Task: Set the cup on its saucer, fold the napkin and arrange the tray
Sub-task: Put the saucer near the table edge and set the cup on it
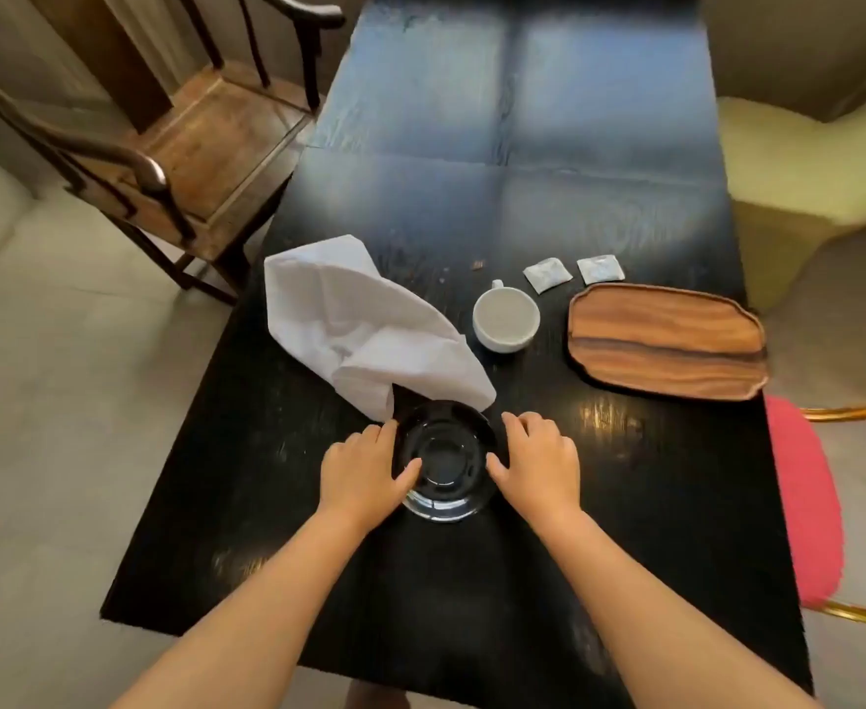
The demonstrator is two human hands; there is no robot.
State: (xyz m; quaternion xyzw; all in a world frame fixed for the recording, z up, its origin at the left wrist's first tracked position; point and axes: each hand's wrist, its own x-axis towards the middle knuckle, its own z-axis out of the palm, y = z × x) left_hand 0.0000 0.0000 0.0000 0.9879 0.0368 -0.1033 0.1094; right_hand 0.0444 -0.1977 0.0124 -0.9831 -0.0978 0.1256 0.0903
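I see both hands gripping the dark glass saucer (pixel 444 460) — left hand (pixel 362 465), right hand (pixel 536 460); white ceramic cup (pixel 505 319) apart, white cloth napkin (pixel 364 319) unfolded, oval wooden tray (pixel 666 340) bare — all steps remain.

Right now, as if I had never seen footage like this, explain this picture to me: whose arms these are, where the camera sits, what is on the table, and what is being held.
There is one picture, taken by a camera worn on a person's head, looking down at their own bare arms. No machine is involved.

The left hand and right hand grip opposite sides of a dark glass saucer on the black table. A crumpled white napkin lies behind it, one corner overlapping the saucer's far rim. Further right stand an empty white cup, two small sachets and an empty wooden tray. Chairs stand round the table.
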